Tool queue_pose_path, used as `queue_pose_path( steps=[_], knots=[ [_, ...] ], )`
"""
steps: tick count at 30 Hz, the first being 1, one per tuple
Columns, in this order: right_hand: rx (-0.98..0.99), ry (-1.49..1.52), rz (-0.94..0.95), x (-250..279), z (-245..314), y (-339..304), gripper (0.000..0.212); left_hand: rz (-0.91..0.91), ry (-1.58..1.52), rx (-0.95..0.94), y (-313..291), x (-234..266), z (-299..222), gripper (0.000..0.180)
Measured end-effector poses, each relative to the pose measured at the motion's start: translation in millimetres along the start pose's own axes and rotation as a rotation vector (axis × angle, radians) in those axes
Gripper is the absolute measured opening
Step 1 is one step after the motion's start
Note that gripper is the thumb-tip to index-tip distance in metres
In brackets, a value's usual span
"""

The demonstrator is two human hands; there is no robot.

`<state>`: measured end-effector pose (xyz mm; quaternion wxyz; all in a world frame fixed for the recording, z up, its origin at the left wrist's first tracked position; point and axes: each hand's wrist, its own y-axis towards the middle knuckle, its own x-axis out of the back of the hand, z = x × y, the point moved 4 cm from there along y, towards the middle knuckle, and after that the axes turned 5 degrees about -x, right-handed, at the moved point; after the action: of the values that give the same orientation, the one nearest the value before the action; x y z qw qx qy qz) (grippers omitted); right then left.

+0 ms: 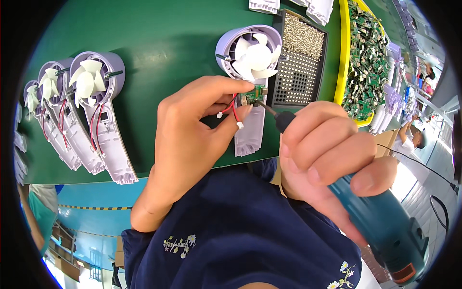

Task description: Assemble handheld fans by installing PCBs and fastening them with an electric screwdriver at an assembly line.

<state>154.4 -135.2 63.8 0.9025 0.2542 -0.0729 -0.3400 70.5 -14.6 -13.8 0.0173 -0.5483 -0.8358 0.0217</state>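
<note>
Between thumb and index finger, my left hand (pixel 192 130) pinches a small green circuit board (pixel 254 95) at its left edge. Red and black wires with white plugs dangle by those fingertips. The board is over the pale lilac handle shell (pixel 249 137) of a handheld fan, whose white fan blades (pixel 257 55) sit in a round lilac housing just beyond. My right hand (pixel 337 149) is wrapped round a teal electric screwdriver (pixel 380 221). Its thin bit reaches the board's lower right edge; whether a screw is under the tip I cannot tell.
A black screw tray (pixel 297 72) with many small silver screws stands right of the fan. Beyond it, a yellow bin (pixel 344 53) holds a heap of green boards. Several open fan halves (pixel 108 130) lie at left on the green table (pixel 159 38). Other people work at far right.
</note>
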Motion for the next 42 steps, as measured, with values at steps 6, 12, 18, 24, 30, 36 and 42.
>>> queue_pose_path(
  steps=[6,12,18,24,30,36,42],
  knots=[
    [-0.013,0.055,-0.052,-6,1,2,0.026,-0.049,-0.027,-0.026,2,-1,1,0.029],
    [-0.010,0.277,-0.323,25,13,-8,0.082,-0.052,-0.072,0.009,-1,2,-3,0.029],
    [-0.954,0.002,-0.487,16,-10,-57,0.045,-0.032,-0.158,-0.101,-6,6,-8,0.033],
    [-1.002,0.193,-0.428,13,-18,-58,0.044,-0.012,-0.207,-0.089,-10,8,-13,0.034],
    [-1.022,0.342,-0.460,8,-20,-62,0.035,0.000,-0.132,-0.154,-12,8,-19,0.036],
    [-1.031,0.476,-0.414,8,-19,-66,0.029,0.025,-0.113,-0.167,-13,9,-25,0.035],
    [-1.024,0.409,-0.374,7,-23,-62,0.022,0.012,-0.048,-0.120,-10,12,-27,0.035]
  ],
)
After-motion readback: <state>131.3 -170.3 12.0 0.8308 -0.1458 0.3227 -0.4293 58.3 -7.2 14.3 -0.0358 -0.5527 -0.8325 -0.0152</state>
